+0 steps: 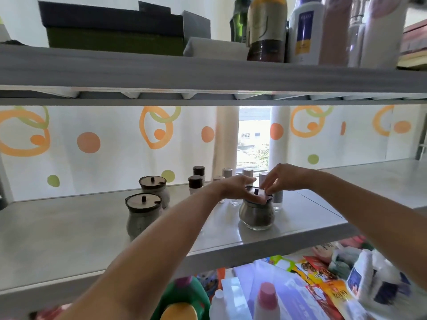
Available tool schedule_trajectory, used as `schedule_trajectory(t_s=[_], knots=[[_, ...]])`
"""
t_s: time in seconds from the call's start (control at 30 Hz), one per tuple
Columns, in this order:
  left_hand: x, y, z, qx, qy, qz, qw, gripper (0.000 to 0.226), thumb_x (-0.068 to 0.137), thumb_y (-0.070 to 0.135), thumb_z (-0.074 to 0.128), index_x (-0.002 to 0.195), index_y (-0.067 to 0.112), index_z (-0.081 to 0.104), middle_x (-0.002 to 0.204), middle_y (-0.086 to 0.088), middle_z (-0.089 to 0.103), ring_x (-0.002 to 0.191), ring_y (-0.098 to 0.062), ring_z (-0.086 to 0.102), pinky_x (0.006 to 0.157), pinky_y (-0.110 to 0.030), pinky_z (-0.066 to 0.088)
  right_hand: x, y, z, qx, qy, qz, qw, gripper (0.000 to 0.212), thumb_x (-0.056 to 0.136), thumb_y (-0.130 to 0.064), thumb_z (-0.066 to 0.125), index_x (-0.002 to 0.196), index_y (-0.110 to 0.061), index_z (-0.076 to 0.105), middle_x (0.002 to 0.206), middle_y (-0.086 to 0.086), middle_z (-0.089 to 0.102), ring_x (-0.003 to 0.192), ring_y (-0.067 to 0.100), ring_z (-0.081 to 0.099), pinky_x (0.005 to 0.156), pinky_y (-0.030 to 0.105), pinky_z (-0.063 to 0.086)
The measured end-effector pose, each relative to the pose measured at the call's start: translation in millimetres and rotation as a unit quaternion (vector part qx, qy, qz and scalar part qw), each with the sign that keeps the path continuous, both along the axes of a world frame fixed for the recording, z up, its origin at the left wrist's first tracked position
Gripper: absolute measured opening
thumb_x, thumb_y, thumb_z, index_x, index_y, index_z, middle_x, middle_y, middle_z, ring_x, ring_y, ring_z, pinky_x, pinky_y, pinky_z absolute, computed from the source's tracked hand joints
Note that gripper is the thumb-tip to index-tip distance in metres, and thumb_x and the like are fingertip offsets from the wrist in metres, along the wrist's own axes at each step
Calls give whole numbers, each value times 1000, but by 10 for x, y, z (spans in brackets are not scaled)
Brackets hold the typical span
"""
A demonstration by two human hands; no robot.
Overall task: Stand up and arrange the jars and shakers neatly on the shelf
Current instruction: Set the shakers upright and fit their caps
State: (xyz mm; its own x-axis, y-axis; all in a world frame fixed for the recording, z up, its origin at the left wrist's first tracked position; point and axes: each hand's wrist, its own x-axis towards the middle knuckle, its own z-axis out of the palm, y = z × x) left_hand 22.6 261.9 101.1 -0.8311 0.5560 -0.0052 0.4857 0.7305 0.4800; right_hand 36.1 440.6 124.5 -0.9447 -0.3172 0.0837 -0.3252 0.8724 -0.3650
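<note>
A squat glass jar (256, 215) with dark contents stands upright on the grey middle shelf (69, 239). My left hand (238, 188) lies over the left of its lid, fingers curled round the rim. My right hand (284, 179) pinches the lid's right edge from above. Two more lidded jars, one at the front (142, 215) and one behind it (153, 184), stand upright to the left. Several small shakers stand behind my hands, two with dark caps (196, 182) and others with pale caps (227, 173), partly hidden.
The upper shelf (208, 75) runs close overhead, carrying a dark box (111, 28) and several bottles (305, 31). A patterned curtain (104, 144) hangs behind the middle shelf. Bottles and packets (323, 280) crowd the level below.
</note>
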Motion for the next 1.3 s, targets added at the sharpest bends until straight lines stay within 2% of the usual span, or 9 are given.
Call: schedule_trajectory(t_s=[0.07, 0.17, 0.37, 0.5, 0.67, 0.8, 0.97, 1.2, 1.3], knots=[[3, 35, -25, 12, 0, -7, 1000, 50, 81, 38, 70, 113, 1, 56, 109, -22, 58, 103, -33, 54, 91, -42, 40, -27, 21, -27, -9, 1, 2, 1000, 27, 77, -8, 73, 104, -11, 73, 95, 0, 72, 75, 4, 63, 68, 11, 46], [24, 49, -20, 25, -10, -21, 999, 31, 82, 30, 71, 82, 5, 52, 78, -10, 41, 74, -20, 37, 71, -33, 28, -54, 38, -59, -8, -7, 8, 1000, 21, 75, -12, 76, 96, -18, 76, 82, -9, 71, 73, 5, 63, 68, 14, 44], [20, 1, 9, 27, -26, -30, 999, 35, 81, 29, 72, 95, -1, 61, 82, -8, 44, 78, -17, 40, 71, -27, 31, -81, 33, -94, -15, -12, 12, 1000, 17, 73, -16, 78, 83, -30, 77, 69, -18, 68, 72, 8, 63, 66, 14, 43], [-9, -26, 27, 11, -32, -29, 999, 42, 81, 33, 72, 99, -4, 62, 80, -6, 46, 78, -15, 42, 71, -26, 32, -82, -3, -77, -9, -25, 17, 999, 17, 74, -16, 78, 88, -25, 77, 77, -11, 70, 77, 10, 63, 69, 16, 44], [-49, -39, 61, -23, -33, -14, 999, 62, 81, 43, 69, 132, 12, 54, 122, -3, 57, 112, -15, 49, 94, -26, 37, -48, -51, 19, 13, -41, 19, 999, 20, 79, -11, 72, 96, -20, 76, 81, -9, 69, 74, 7, 61, 63, 12, 42], [-106, -126, 226, -56, 2, 0, 998, 73, 86, 58, 52, 144, 16, 38, 151, -2, 38, 138, -20, 37, 115, -36, 27, -74, -34, 136, 15, -3, 5, 1000, 19, 82, -11, 68, 101, -10, 74, 95, 4, 73, 78, 10, 63, 62, 4, 42], [-323, -430, 462, -51, 64, 75, 994, 67, 91, 55, 43, 135, 3, 49, 144, -15, 45, 131, -28, 43, 110, -39, 32, -238, 78, 238, 4, 83, -63, 995, 22, 83, -14, 67, 102, -4, 73, 106, 9, 72, 96, 18, 64, 88, 28, 47], [-631, -808, 448, -40, 29, 158, 986, 62, 93, 53, 41, 126, 2, 56, 136, -11, 52, 121, -25, 48, 105, -34, 34, -525, -187, 273, 1, 78, -68, 995, 22, 84, -14, 67, 104, -5, 72, 111, 8, 71, 106, 21, 63, 99, 33, 46], [-762, -868, 417, -44, 25, 166, 985, 48, 94, 51, 42, 101, 6, 56, 114, -6, 52, 103, -18, 44, 94, -30, 34, -697, -416, 271, -7, 80, -49, 996, 23, 83, -13, 67, 104, -6, 72, 110, 8, 71, 108, 22, 62, 101, 34, 45]])
